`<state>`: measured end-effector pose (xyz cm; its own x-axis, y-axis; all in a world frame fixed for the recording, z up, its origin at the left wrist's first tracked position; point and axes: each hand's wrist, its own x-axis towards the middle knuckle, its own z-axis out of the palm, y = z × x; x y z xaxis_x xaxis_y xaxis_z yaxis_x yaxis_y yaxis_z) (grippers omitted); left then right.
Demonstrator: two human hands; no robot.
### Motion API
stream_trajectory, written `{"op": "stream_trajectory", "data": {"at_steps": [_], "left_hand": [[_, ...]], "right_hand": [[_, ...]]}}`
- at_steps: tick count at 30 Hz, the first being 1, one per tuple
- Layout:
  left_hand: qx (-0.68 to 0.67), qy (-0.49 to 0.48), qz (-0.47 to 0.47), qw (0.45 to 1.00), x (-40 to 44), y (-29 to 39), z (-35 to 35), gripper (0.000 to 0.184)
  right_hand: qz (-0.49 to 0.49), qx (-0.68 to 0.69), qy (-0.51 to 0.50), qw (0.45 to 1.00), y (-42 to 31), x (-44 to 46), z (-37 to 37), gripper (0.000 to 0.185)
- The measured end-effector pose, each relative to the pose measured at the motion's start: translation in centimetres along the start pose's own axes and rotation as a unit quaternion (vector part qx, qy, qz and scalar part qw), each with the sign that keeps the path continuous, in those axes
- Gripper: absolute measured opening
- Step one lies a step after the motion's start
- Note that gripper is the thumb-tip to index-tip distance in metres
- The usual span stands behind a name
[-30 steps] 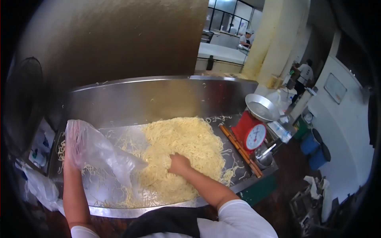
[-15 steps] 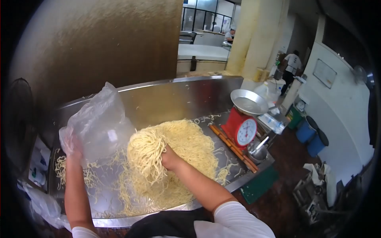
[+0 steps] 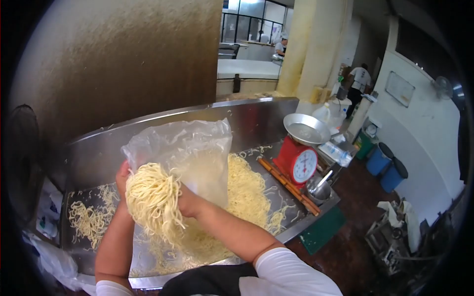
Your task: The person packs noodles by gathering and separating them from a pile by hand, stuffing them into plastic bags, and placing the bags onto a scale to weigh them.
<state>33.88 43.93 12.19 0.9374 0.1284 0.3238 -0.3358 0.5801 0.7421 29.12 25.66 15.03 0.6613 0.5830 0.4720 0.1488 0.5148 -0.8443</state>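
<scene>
A large bundle of pale yellow noodles is in my right hand, whose fingers are closed round its right side. Just left of the bundle, my left hand grips the edge of a clear plastic bag; the noodles partly hide its fingers. The bag stands spread open behind and beside the bundle, over the steel tray. A wide heap of noodles lies on the tray to the right, partly behind the bag.
Right of the heap are two brown sticks, a red scale with a metal pan, and a metal bowl. Loose noodles lie at the left. Two people are in the background, beyond the tray.
My right hand has lifted a bundle of noodles from the heap and moved left to my left hand. The bag has swung right and opened out.
</scene>
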Motion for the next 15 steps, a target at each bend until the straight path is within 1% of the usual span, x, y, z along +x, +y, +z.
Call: {"op": "stream_trajectory", "data": {"at_steps": [1, 2, 5, 6, 7, 8, 11, 12, 14, 15], "left_hand": [[0.013, -0.007, 0.020, 1.000, -0.3, 0.4, 0.1, 0.025], [0.233, 0.011, 0.156, 0.960, -0.1, 0.1, -0.6, 0.023], [0.427, 0.074, 0.227, 0.872, 1.6, 3.2, -0.4, 0.026], [0.368, 0.111, 0.161, 0.909, 3.7, 3.5, -2.4, 0.027], [0.305, 0.148, 0.095, 0.936, 6.6, 3.6, -5.9, 0.029], [0.237, 0.183, 0.028, 0.954, 8.1, 3.6, -7.7, 0.030], [0.045, 0.166, 0.007, 0.985, 8.4, 4.4, -6.2, 0.031], [0.083, 0.191, 0.069, 0.976, 8.8, 4.1, -5.8, 0.030], [0.157, 0.237, 0.193, 0.939, 8.8, 2.3, -5.8, 0.028], [0.166, 0.135, 0.221, 0.951, 8.5, 0.0, -5.4, 0.026]], "right_hand": [[0.005, 0.004, 0.006, 1.000, -0.2, 0.0, 0.0, 0.049], [0.017, 0.034, 0.013, 0.999, -0.1, -0.1, -0.2, 0.049], [0.041, 0.105, 0.028, 0.993, 0.2, -0.3, -1.2, 0.047], [0.040, 0.119, 0.024, 0.992, 0.2, -0.3, -1.2, 0.047], [0.040, 0.131, 0.020, 0.990, 0.3, -0.4, -1.2, 0.046], [0.027, 0.102, 0.020, 0.994, 0.3, -0.3, -1.1, 0.048], [-0.014, 0.006, 0.009, 1.000, -0.1, -0.4, -0.3, 0.050], [0.013, -0.011, 0.022, 1.000, 0.1, -0.6, -0.1, 0.053], [0.008, -0.030, -0.005, 1.000, -0.4, -0.5, 0.2, 0.052], [0.007, -0.039, -0.019, 0.999, -0.5, -0.4, 0.5, 0.052]]}}
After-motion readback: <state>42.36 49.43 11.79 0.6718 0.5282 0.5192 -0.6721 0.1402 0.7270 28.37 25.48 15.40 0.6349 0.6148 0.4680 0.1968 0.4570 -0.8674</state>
